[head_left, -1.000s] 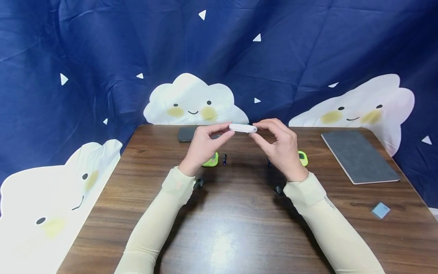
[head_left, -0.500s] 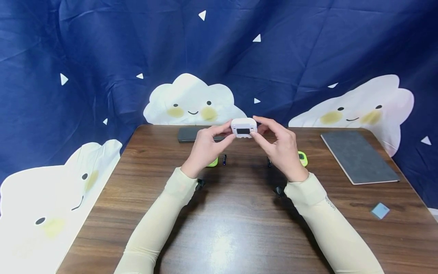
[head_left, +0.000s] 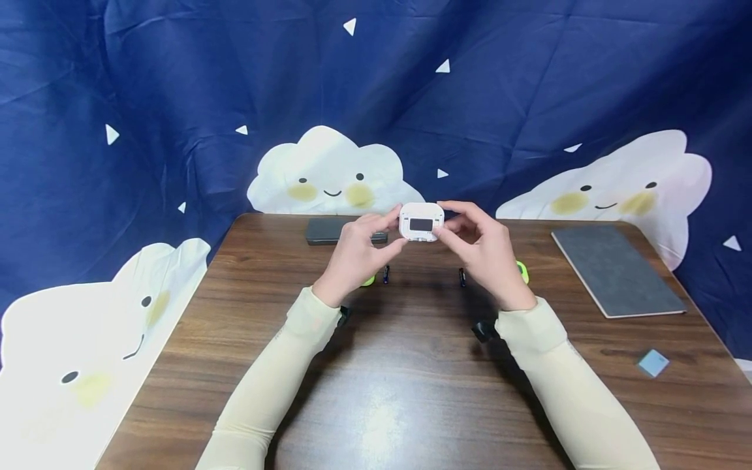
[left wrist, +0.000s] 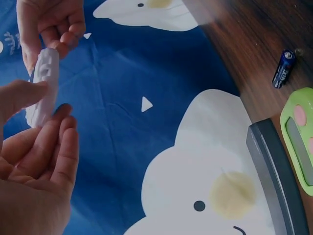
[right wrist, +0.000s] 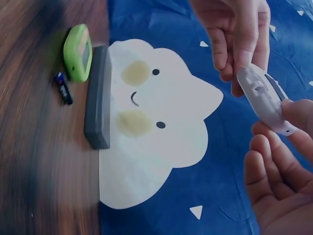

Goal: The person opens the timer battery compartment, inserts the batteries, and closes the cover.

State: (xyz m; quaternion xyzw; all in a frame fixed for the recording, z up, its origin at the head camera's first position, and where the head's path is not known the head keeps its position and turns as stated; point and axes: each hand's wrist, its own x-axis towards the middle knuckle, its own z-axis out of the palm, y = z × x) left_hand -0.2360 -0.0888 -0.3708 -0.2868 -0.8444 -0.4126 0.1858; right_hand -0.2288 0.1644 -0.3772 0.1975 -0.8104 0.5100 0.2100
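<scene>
White gadget (head_left: 418, 212): raised over the far part of the tabletop (head_left: 376, 365), between both hands, with its dark rectangle (head_left: 420, 224) facing the head camera.
Left hand (head_left: 360, 253): its grip is clamped on the gadget's left end, pinched by thumb and fingers.
Right hand (head_left: 486, 258): its grip is clamped on the opposite end, the thumb lying on the face beside the dark rectangle.
Sleeves (head_left: 264, 391): pale, on both forearms, folded near the wrists.
Grey box (head_left: 320, 231): at the back of the tabletop, partly hidden behind the left hand.
First green timer (left wrist: 298, 142): near the grey box, showing a screen and pink buttons in the left wrist view.
Second green timer (head_left: 523, 271): mostly hidden behind the right hand.
First battery (head_left: 386, 274): near the first green timer, blue.
Second battery (head_left: 462, 277): just beside the right hand as seen from the head, dark.
Notebook (head_left: 617, 269): grey, lying flat at the right rear.
Blue pad (head_left: 653, 363): in front of the notebook, well apart from the hands.
Backdrop (head_left: 223, 65): navy cloth with smiling white clouds.
</scene>
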